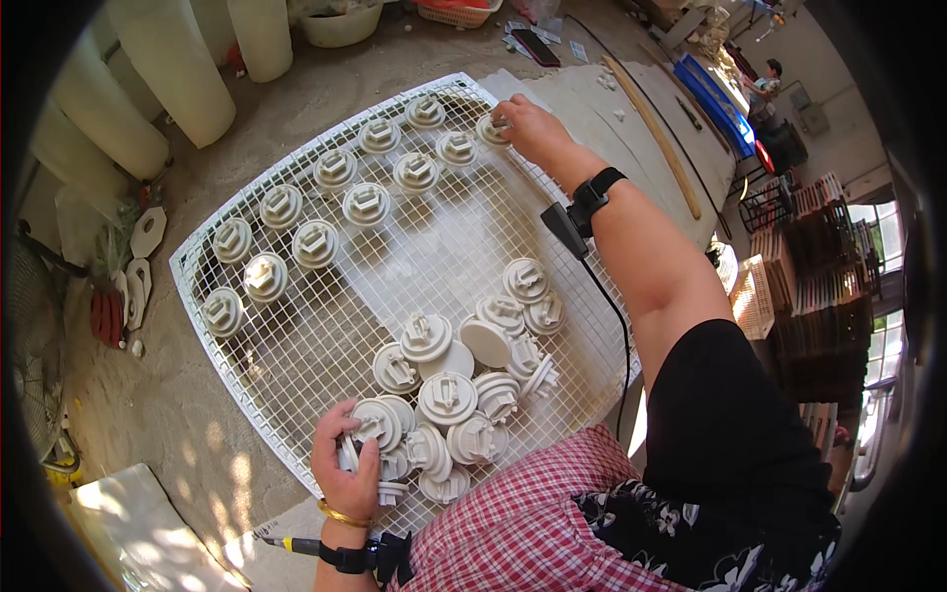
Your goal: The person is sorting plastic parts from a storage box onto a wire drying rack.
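Observation:
A white wire-mesh rack (414,266) lies before me, bearing round off-white stepped discs with a raised bracket on top. At its far right corner my right hand (531,128) pinches the edge of one disc (488,130), which stands at the end of the spaced rows. My left hand (343,462) curls around another disc (375,422) at the near left of a loose pile; its thumb lies on the near side. In the pile, discs overlap and tilt, and one disc (485,342) shows its plain flat face. Spaced rows of discs (367,204) run along the far left side.
Tall pale cylinders (176,69) stand beyond the rack at the far left. A pale basin (340,25) sits on the far floor. To the right lie a wooden strip (656,138) and a blue tray (715,104); another person (764,87) is farther off. Stacked boards (814,286) line the right.

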Demonstrator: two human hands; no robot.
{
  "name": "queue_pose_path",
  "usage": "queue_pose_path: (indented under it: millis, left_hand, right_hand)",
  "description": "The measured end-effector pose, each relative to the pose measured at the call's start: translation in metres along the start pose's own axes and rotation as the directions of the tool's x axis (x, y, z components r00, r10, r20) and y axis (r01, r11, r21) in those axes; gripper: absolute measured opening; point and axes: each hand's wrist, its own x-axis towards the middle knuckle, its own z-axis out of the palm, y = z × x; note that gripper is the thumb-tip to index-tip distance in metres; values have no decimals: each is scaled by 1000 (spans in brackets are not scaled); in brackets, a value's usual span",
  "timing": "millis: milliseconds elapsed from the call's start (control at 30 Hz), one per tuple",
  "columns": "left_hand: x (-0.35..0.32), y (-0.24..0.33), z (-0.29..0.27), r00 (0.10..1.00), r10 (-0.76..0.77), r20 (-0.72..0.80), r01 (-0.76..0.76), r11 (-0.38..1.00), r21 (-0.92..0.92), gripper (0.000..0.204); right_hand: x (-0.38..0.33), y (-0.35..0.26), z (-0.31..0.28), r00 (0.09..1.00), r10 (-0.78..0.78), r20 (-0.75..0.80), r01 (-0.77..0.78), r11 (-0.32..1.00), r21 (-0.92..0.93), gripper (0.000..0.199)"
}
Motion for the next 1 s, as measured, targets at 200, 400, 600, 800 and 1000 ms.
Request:
queue_pose_path:
  millis: [200,400,600,800,1000]
  left_hand:
    - [0,-2,-1,1000,1,3,-1,1000,-1,29]
    - [0,-3,-2,999,31,-9,-31,999,19,30]
    - [0,-1,-1,1000,22,-8,-22,999,39,30]
    - [1,-1,-2,999,38,-9,-38,998,50,30]
    - [1,1,-3,999,33,16,-34,998,43,30]
  right_hand:
    - [14,6,13,999,-28,25,29,999,-33,26]
    - [7,-38,-7,984,-147,-98,143,989,-45,34]
    - [-10,-94,3,953,-297,62,297,955,2,39]
    - [-7,-111,19,940,-295,172,305,952,-34,42]
    - [-10,-119,22,938,-309,156,315,949,-21,43]
